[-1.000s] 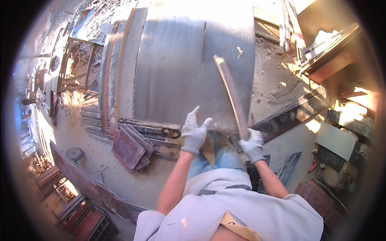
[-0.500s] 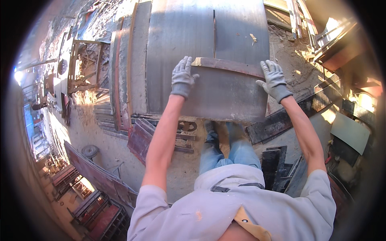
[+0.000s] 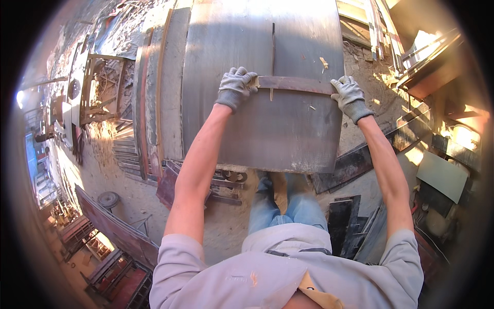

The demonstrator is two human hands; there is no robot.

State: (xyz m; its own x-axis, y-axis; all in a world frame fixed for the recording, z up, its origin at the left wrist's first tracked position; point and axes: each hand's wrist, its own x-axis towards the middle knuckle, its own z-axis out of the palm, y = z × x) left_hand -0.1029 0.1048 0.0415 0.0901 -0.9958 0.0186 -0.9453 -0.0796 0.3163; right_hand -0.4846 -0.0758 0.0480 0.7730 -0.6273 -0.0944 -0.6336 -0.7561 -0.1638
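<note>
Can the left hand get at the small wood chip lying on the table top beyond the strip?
Probably yes: the left hand grips the strip's left end, and the wood chip lies on bare table top, nothing between.

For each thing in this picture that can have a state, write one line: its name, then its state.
left hand: gloved, gripping the strip's left end
right hand: gloved, gripping the strip's right end
wooden strip: lying flat across the panel
grey panel: lying flat, slot cut in its top
dark boards: lying on sandy ground

Sandy dirt floor [image 3: 128, 198] strewn with scrap metal; stacked boards [image 3: 378, 26] upper right; warm low sunlight
</note>
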